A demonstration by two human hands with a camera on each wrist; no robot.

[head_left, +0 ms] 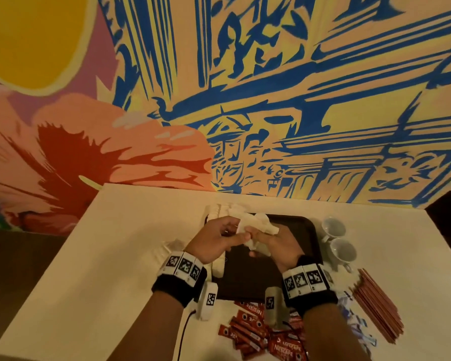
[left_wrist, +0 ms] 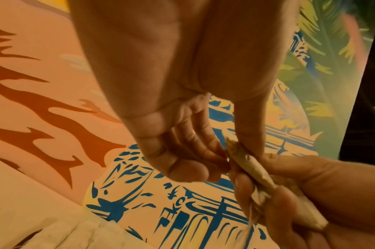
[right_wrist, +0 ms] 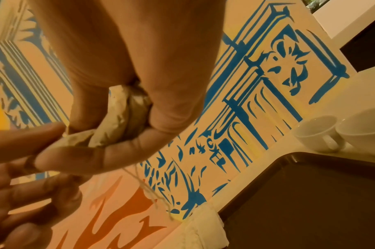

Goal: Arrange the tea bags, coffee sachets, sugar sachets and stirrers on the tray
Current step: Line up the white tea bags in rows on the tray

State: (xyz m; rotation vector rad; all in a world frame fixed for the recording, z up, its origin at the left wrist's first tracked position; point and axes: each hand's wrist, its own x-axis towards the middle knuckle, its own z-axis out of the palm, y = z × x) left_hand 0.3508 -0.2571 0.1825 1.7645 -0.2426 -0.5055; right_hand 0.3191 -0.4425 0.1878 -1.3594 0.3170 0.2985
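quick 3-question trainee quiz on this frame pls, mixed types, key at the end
1. True or false: both the left hand and the right hand are holding tea bags above the dark tray.
2. The red coffee sachets lie: A) on the tray B) on the table at the tray's near edge C) in a cup
3. How many white cups stand right of the tray?

Key: 1 true; 2 B; 3 two

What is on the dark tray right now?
The tray shows bare dark surface; white tea bags lie along its left edge. Both hands hide its middle, so that part cannot be checked.
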